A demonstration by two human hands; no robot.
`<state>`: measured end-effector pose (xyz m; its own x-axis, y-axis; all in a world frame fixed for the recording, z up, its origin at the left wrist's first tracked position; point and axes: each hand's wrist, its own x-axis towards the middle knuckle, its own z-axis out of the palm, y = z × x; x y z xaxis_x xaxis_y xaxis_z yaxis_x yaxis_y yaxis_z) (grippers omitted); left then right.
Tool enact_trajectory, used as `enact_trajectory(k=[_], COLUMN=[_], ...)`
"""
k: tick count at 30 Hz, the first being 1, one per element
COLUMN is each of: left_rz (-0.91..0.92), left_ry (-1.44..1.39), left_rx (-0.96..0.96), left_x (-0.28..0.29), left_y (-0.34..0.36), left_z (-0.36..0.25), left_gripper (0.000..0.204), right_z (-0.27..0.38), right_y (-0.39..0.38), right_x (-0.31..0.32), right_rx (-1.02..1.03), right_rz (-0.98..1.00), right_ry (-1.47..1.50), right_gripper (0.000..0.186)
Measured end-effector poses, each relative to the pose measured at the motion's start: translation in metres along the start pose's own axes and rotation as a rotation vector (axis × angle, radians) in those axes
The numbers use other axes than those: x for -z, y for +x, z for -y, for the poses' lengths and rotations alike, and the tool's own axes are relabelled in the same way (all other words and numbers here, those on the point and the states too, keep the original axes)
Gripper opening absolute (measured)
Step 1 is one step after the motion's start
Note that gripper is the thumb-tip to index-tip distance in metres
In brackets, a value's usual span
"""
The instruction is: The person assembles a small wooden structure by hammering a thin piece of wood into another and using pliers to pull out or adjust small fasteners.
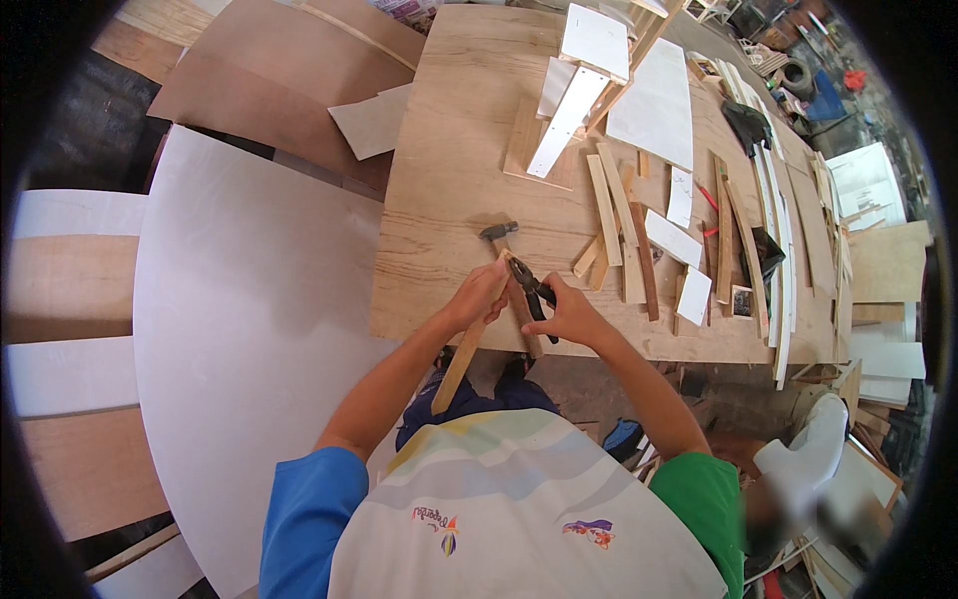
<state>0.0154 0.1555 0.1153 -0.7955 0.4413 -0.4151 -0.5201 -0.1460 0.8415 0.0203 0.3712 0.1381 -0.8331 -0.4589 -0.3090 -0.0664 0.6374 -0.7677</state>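
Note:
My left hand (477, 298) is closed round a narrow wooden strip (457, 367), whose lower end slants down toward my lap. In my right hand (571, 317) is a pair of black-handled pliers (531, 284), gripped by the handles. The jaws of the pliers meet the upper end of the strip, close to my left fingers; what exactly they bite on is too small to tell. Beneath both hands a hammer (498, 232) lies on the plywood tabletop (439, 200), its dark head pointing away from me and its wooden handle (526, 324) partly covered.
A white-and-wood frame piece (569, 120) stands at the far side. Several wooden strips (608, 200) and white offcuts (674, 238) lie to the right, near red-handled tools (708, 198). A large white sheet (259, 329) extends on the left. Another person (808, 449) is at the lower right.

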Motion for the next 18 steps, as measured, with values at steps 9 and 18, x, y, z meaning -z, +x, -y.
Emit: enact_trajectory(k=[9, 18], left_rz=[-0.033, -0.105], left_ry=[0.011, -0.006], left_rx=[0.003, -0.072], left_x=[-0.001, -0.009], left_y=[0.001, 0.004], left_z=[0.002, -0.005], left_gripper=[0.048, 0.045], right_z=[-0.002, 0.006], right_y=[-0.002, 0.009], right_x=[-0.015, -0.028], right_rx=[0.056, 0.061], right_rz=[-0.146, -0.432], right_ry=[-0.159, -0.403], right_gripper=[0.047, 0.04])
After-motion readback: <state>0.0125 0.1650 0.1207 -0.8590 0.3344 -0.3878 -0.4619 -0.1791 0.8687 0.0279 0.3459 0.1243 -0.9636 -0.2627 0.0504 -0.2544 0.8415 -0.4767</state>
